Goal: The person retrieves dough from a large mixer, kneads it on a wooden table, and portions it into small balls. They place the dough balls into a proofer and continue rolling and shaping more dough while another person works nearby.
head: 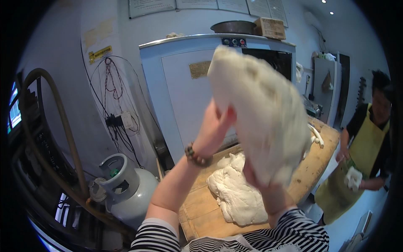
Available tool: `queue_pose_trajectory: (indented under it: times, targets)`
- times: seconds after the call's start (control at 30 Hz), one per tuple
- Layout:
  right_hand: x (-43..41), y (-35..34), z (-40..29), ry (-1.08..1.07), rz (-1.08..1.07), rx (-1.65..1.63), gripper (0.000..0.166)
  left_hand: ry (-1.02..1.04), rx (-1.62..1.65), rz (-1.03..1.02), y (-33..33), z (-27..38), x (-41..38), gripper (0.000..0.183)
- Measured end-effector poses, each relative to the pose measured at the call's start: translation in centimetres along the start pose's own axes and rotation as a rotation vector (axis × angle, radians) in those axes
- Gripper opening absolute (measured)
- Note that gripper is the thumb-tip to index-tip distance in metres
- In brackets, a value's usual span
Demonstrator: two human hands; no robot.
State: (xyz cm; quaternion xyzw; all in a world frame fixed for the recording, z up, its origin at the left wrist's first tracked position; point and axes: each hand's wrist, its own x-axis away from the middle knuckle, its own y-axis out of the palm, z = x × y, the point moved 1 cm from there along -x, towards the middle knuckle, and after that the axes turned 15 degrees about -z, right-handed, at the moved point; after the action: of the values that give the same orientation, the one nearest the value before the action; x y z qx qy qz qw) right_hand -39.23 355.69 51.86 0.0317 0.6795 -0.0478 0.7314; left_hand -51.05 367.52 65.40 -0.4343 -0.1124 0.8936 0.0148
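Observation:
A large slab of pale dough hangs tilted in the air over the table, blurred by motion. My left hand, with a beaded bracelet at the wrist, grips its left edge. Lower down, my right hand holds the slab's bottom end; most of its fingers are hidden behind the dough. Beneath, a second mass of dough lies folded and lumpy on the wooden table, partly covered from view by the raised slab.
A grey gas cylinder stands left of the table, below hanging cables. Behind is a blue-white cabinet with buttons, a metal pan and a carton on top. At right stands a person in a yellow apron. Dough strips lie at the table's far right.

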Motion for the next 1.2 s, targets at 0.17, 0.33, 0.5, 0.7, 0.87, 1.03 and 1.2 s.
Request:
queue_pose_trajectory:
  times: [0.17, 0.33, 0.5, 0.7, 0.87, 1.03, 1.2]
  targets:
    - [-25.5, 10.2, 1.2, -0.297, 0.385, -0.158, 0.054, -0.203, -0.338, 0.241, -5.6, 2.6, 1.6, 0.061]
    - [-37.6, 22.1, 5.3, 0.039, -0.235, -0.107, 0.068, -0.599, -0.409, 0.212, -8.5, -4.0, 13.5, 0.044]
    - [-29.6, 20.1, 0.9, -0.539, -0.16, -0.485, 0.048, -0.912, -0.31, 0.235, -6.7, -8.5, 29.5, 0.031]
    - [-2.3, 13.2, 3.9, -0.513, -1.255, -0.461, 0.032, -1.065, -0.472, 0.144, 1.0, -14.5, 34.9, 0.052]
    - [7.6, 6.2, 10.9, 0.009, -1.541, -0.515, 0.034, -0.807, -0.844, 0.128, 5.5, -20.0, 28.0, 0.065]
    - [10.3, 0.6, 19.8, 0.236, -1.47, -0.498, 0.033, -0.973, -1.025, 0.227, 8.5, -25.2, 24.4, 0.064]
    - [16.5, -6.1, 31.1, 0.438, -1.465, -0.431, 0.032, -1.152, -1.351, 0.24, 11.5, -30.8, 23.2, 0.074]
